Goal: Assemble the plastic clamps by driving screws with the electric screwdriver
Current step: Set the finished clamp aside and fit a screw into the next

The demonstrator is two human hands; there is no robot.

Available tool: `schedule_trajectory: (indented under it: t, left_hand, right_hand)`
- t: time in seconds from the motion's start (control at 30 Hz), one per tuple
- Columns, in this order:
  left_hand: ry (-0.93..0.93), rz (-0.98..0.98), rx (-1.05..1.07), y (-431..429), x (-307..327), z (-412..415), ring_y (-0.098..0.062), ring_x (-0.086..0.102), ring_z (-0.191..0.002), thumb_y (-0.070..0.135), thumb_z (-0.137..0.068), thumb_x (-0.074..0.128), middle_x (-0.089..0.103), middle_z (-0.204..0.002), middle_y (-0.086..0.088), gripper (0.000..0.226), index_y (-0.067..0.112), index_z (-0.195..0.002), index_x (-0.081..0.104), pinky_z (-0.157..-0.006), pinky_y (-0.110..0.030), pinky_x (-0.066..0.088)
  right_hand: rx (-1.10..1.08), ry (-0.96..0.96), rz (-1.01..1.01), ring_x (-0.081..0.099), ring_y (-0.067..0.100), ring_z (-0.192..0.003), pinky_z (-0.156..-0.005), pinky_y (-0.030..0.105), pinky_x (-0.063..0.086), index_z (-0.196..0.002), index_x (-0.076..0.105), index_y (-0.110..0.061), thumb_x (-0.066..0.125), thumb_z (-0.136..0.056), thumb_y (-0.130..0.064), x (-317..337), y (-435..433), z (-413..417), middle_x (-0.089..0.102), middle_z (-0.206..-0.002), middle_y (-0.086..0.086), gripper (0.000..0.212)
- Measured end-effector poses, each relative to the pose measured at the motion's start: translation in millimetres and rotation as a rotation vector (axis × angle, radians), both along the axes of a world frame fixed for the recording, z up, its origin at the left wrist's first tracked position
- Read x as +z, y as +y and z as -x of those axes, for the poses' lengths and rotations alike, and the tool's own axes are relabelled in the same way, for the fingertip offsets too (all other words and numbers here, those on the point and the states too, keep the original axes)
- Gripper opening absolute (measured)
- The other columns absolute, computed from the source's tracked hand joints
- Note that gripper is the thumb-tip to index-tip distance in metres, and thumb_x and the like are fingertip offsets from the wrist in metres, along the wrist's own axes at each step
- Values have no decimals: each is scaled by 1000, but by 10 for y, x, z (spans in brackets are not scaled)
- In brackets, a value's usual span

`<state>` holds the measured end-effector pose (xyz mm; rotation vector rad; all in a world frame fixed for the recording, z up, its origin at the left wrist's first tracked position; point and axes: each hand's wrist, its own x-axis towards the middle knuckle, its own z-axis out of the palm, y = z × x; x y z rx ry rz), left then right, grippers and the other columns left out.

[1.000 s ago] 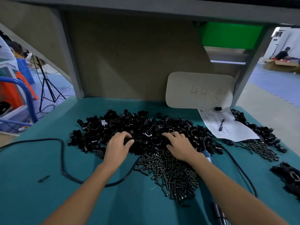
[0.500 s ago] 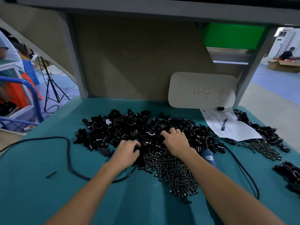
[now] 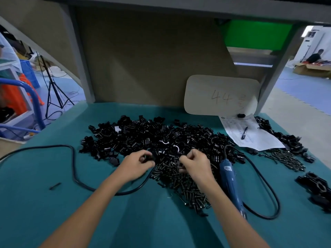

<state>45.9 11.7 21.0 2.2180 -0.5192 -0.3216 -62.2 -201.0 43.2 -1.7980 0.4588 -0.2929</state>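
A wide heap of black plastic clamp parts (image 3: 146, 138) covers the middle of the teal table (image 3: 53, 203). In front of it lies a pile of dark screws (image 3: 180, 183). At the near edge of the heap, my left hand (image 3: 136, 165) grips a black clamp part (image 3: 148, 157) in curled fingers. My right hand (image 3: 195, 165) is beside it, fingers curled round another black clamp piece (image 3: 180, 165) just above the screws. The blue electric screwdriver (image 3: 231, 183) lies on the table right of my right wrist, untouched.
A black power cord (image 3: 75, 169) loops across the table on the left and another loop (image 3: 268, 194) runs right of the screwdriver. A paper sheet with a pen (image 3: 245, 135), more screws (image 3: 284, 158) and assembled clamps (image 3: 315, 187) lie at right. A white card (image 3: 220, 95) leans on the back panel.
Both hands have drawn back from the clamp heap toward me and curled, each lifting out a black piece. The screwdriver is now uncovered beside my right arm.
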Motion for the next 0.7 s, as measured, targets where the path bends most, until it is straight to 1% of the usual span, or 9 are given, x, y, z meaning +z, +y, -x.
schedule_trajectory:
  t: [0.07, 0.13, 0.2, 0.27, 0.33, 0.43, 0.5, 0.63, 0.7]
  left_hand:
    - [109, 196, 112, -46, -1, 54, -13, 53, -70, 34, -102, 53, 54, -81, 1, 21, 21, -113, 65, -64, -28, 43]
    - [311, 412, 214, -134, 12, 197, -15, 51, -67, 35, -107, 40, 50, -79, -3, 34, 11, -105, 64, -61, -29, 44]
    - [521, 623, 266, -218, 34, 379, -15, 52, -62, 37, -109, 34, 55, -76, -5, 42, 8, -104, 65, -57, -27, 44]
    - [682, 742, 243, -265, 26, 535, -15, 56, -61, 35, -109, 34, 64, -77, -7, 43, 6, -112, 66, -58, -28, 47]
    - [773, 786, 174, -287, -5, 663, -15, 58, -63, 32, -109, 33, 68, -79, -7, 41, 7, -118, 64, -61, -29, 49]
    - [766, 814, 182, -322, -100, 782, -15, 56, -62, 25, -107, 33, 65, -77, -6, 36, 8, -120, 62, -61, -29, 48]
    - [653, 768, 221, -351, -159, 821, -13, 54, -60, 23, -107, 35, 63, -73, -3, 32, 12, -117, 63, -58, -28, 45]
    - [474, 643, 210, -363, -270, 835, -10, 53, -62, 21, -107, 43, 60, -72, 2, 29, 35, -119, 66, -57, -24, 44]
    - [429, 633, 183, -337, -301, 840, -10, 57, -66, 19, -104, 52, 63, -75, 3, 28, 37, -121, 66, -60, -23, 47]
  right_hand:
    - [-2, -49, -245, 71, 15, -65, -69, 40, 63, -77, 48, -10, 68, -87, -2, -102, 103, 146, 61, -76, 7, 24]
    - [7, -66, -376, 61, 8, -58, -66, 34, 61, -80, 50, -10, 67, -88, 2, -219, 201, 278, 53, -70, 1, 22]
    - [46, -72, -501, 53, 8, -57, -63, 31, 57, -79, 51, -13, 65, -92, 1, -318, 282, 379, 48, -64, -5, 23]
    - [86, -80, -621, 53, 11, -63, -60, 28, 55, -82, 54, -17, 63, -95, -2, -333, 329, 448, 53, -68, -2, 22]
    - [95, -98, -690, 61, 13, -68, -59, 26, 54, -94, 59, -16, 64, -97, -6, -314, 316, 489, 67, -83, 4, 12]
    - [107, -156, -779, 63, 13, -73, -61, 25, 53, -107, 62, -19, 67, -96, -17, -345, 234, 537, 75, -109, 10, 13]
    - [139, -188, -824, 61, 14, -72, -62, 24, 53, -101, 62, -25, 69, -93, -23, -376, 191, 579, 73, -119, 15, 11]
    - [185, -245, -864, 66, 17, -81, -69, 27, 57, -96, 63, -24, 66, -95, -22, -406, 156, 607, 69, -125, 19, 4]
    - [182, -257, -877, 68, 19, -89, -75, 29, 59, -96, 66, -22, 68, -93, -21, -411, 161, 607, 68, -123, 19, 3]
